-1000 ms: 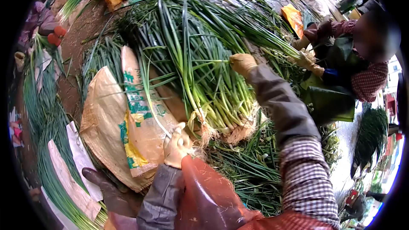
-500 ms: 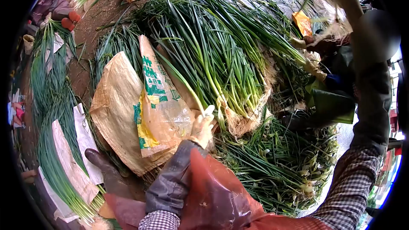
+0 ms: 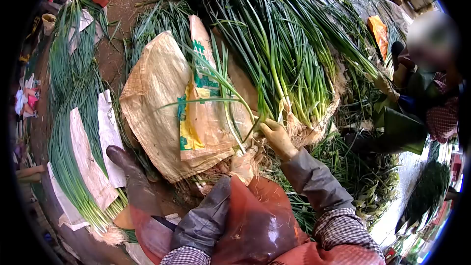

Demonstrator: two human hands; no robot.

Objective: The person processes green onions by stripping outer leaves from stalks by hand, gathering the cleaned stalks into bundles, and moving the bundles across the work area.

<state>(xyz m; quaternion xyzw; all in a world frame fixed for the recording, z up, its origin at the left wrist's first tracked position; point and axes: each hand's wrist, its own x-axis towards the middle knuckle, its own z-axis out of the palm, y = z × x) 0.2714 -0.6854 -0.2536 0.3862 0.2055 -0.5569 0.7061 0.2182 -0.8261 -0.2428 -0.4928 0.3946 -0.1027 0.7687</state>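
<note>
Close together above my lap, both gloved hands work on a few loose green onions (image 3: 228,113). My left hand (image 3: 244,163) is closed around their white lower ends, and the leaves fan up and to the left over a sack. My right hand (image 3: 277,138) pinches a green leaf or stalk just beside it; the fingertips are partly hidden. Right behind my hands lies a large pile of green onions (image 3: 274,49), roots toward me. A tan woven sack (image 3: 157,88) with green lettering and yellow patches lies left of them.
Trimmed leaves (image 3: 373,191) heap up at the right. Bundled green onions (image 3: 73,152) with paper strips lie along the left. My boot (image 3: 132,167) stands beside the sack, and a red apron (image 3: 260,216) covers my lap. A co-worker (image 3: 431,83) sits at the right.
My right arm has come down from the raised upper-right position to beside my left hand. My left hand is now lower, nearer my lap. The view has shifted to the right.
</note>
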